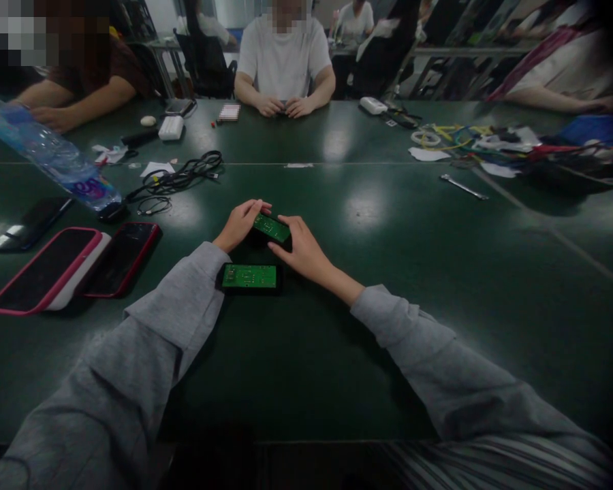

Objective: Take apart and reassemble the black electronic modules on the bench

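Between my two hands is a green circuit board in a black case [272, 229], tilted a little above the dark green table [306, 367]. My left hand [242, 223] grips its left end, with the fingers over the far edge. On the right end, my right hand [304, 250] closes with the thumb along the near edge and the fingers at the far corner. A second green circuit board in a black case [251, 276] lies flat on the table just in front of me, close to my left cuff.
Phones [48, 269] lie at the left, near a leaning plastic bottle [56, 156] and a coiled black cable [184, 173]. A wrench [463, 187] and a heap of tangled wires [511, 146] are at the right. Across the table sits a person in a white shirt [285, 58].
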A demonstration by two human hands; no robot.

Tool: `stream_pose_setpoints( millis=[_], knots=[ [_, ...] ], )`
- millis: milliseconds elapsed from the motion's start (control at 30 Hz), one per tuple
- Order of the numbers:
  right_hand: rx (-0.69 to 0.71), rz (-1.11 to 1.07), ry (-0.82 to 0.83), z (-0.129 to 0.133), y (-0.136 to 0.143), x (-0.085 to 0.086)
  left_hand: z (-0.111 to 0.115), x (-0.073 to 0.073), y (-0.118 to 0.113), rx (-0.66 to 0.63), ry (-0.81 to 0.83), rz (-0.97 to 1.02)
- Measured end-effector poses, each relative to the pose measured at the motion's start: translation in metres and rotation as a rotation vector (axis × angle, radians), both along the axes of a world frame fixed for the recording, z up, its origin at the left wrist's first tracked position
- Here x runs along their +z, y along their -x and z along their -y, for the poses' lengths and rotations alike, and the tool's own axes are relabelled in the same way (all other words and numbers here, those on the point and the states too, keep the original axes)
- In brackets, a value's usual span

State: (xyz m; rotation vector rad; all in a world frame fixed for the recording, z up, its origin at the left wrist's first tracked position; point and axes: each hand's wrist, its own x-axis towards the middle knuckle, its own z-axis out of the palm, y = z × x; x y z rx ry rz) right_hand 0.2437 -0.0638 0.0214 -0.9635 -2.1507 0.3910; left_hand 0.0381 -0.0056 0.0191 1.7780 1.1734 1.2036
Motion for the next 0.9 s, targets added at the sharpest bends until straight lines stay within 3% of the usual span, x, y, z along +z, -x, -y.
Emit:
stream_pose_setpoints(
  millis=[667,900],
  knots=[
    [0.0,-0.036,0.037,0.0018,-0.0008,0.0036,0.0029,0.0037,-0.0009,0.003,-0.023,-0.043],
    [-0.108,-0.01,-0.058,0.0013,-0.0024,0.003,0.0023,0.0031,-0.0011,0.035,-0.064,-0.108]
  ],
)
